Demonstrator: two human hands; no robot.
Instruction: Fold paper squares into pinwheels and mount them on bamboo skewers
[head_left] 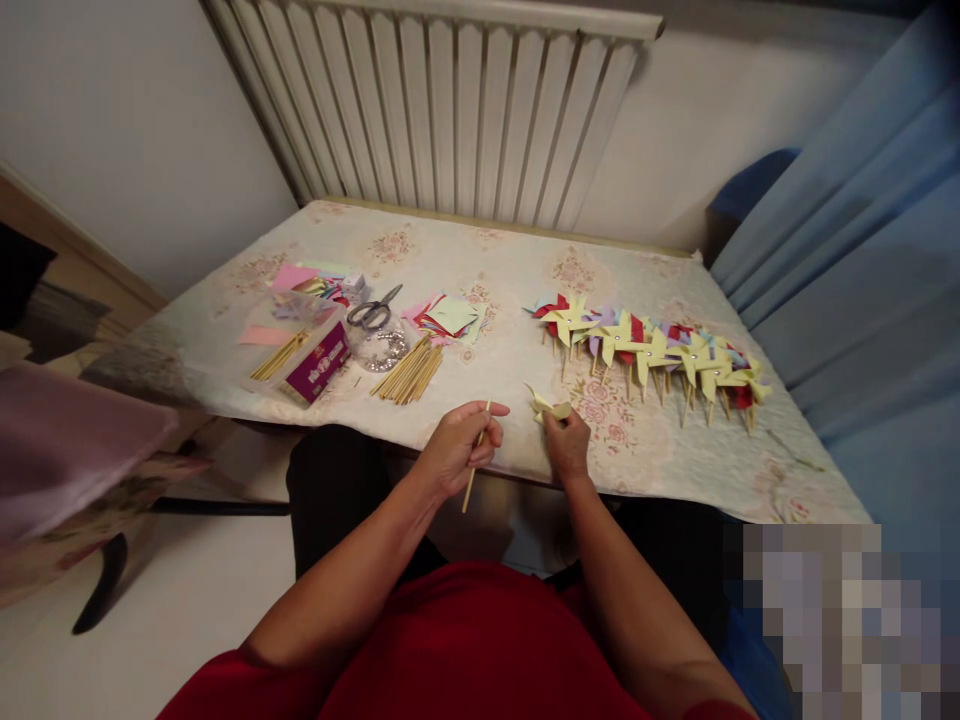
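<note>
Between the fingers of my left hand [463, 446] is a thin wooden stick [469, 490], tilted, its lower end below the palm. My right hand [567, 442] pinches a pale yellow paper pinwheel [551, 408] just above the table's front edge; part of it is hidden by the fingers. The stick and the pinwheel are apart. Finished-looking pinwheels on sticks [649, 352], yellow, red and purple, lie in a row to the right. A bundle of wooden sticks [409, 370] rests left of my left hand, with a stack of coloured paper squares [448, 316] behind it.
On the left stand a plastic box with a purple label [319, 362], scissors [374, 309] and a round clear container of small shiny pieces [382, 348]. Pink paper [292, 276] lies farther back. A radiator [465, 110] backs the flowered tablecloth [510, 275]; a blue curtain [862, 230] hangs right.
</note>
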